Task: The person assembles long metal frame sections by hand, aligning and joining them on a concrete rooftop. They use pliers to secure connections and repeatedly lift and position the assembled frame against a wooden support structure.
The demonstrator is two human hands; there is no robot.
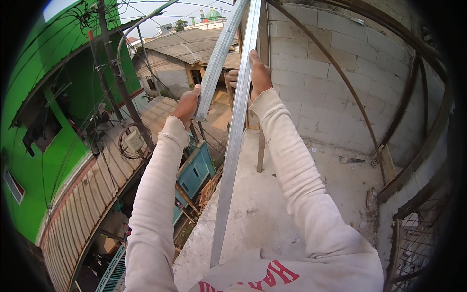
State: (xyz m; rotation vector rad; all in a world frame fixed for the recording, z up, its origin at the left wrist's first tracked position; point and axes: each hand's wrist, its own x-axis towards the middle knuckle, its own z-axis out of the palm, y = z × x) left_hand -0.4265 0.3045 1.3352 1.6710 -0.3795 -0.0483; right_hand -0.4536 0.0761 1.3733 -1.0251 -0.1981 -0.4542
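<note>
Both my arms, in pale long sleeves, reach up and forward. My left hand [187, 104] is closed around the lower end of a ribbed, silvery metal channel bar [217, 68], which slants up past the top of the view. A second long, smooth metal channel bar [232, 160] runs from near my chest to the top edge, and my right hand [260, 78] grips its upper part. The two bars draw close together toward the top. Their upper ends are out of view.
A concrete slab [262, 204] lies below me; its left edge drops to a lane with a teal gate [197, 168]. Left are a utility pole [114, 63] with wires, a corrugated roof [92, 209] and a green building [29, 194]. Brown braces [335, 63] cross a block wall [311, 87].
</note>
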